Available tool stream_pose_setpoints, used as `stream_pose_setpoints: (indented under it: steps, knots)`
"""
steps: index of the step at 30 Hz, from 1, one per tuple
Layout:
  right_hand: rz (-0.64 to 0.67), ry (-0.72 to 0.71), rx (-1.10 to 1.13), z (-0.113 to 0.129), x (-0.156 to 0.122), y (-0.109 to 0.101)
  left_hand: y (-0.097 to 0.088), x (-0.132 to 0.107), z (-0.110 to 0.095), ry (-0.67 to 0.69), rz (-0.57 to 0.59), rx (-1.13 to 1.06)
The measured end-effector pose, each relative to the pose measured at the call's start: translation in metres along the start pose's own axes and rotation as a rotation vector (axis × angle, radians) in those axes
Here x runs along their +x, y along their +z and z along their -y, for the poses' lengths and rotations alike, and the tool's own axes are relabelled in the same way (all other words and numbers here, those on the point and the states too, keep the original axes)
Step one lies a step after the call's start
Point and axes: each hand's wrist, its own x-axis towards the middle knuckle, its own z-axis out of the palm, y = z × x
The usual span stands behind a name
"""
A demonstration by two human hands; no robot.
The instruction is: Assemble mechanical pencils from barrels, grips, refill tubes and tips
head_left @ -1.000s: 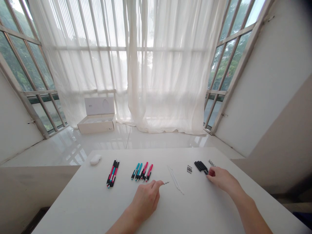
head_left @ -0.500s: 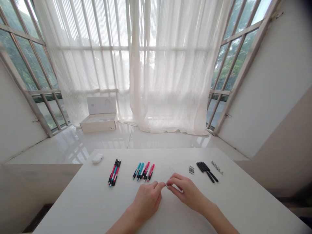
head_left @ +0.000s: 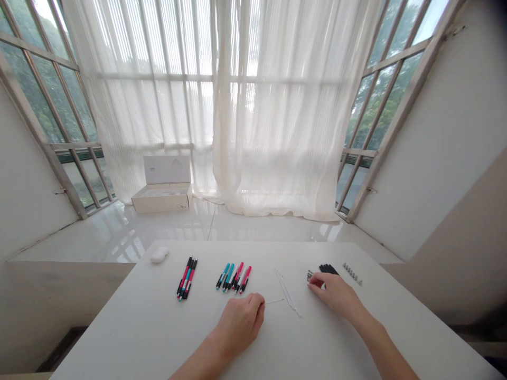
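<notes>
Thumb and fingers of my left hand are closed on one end of a thin, pale pen refill, which points to the right just over the table. Several similar refills lie slantwise between the two hands. On the right, my right hand reaches down to the group of small metal springs, partly covering them. Its thumb and index fingertip come together at the springs' near edge; whether a spring is between them is hidden. Black pen barrels show partly behind that hand.
A row of small grey pen tips lies at the far right. Left of centre are teal and pink pen parts, then several whole pens. A white rounded case sits near the back-left corner. An open box stands on the ledge.
My right hand has left the left hand's fingertips and moved right to the springs. The left hand stays in place with the refill, now plainly visible. The loose refills are uncovered.
</notes>
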Motion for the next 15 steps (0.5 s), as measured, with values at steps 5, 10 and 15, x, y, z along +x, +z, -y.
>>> stream_pose_setpoints:
  steps: [5, 10, 15]
  knots:
    - [-0.08, 0.012, 0.058, 0.008, 0.0, -0.001, 0.0, 0.0, -0.001, -0.006, -0.027, 0.012]
    - [0.137, -0.228, 0.488, 0.051, -0.013, 0.004, -0.002, 0.001, -0.004, -0.023, -0.054, 0.043]
    - [0.309, -0.227, 0.849, 0.088, -0.028, 0.025, -0.002, 0.001, -0.003, -0.01, -0.054, 0.022]
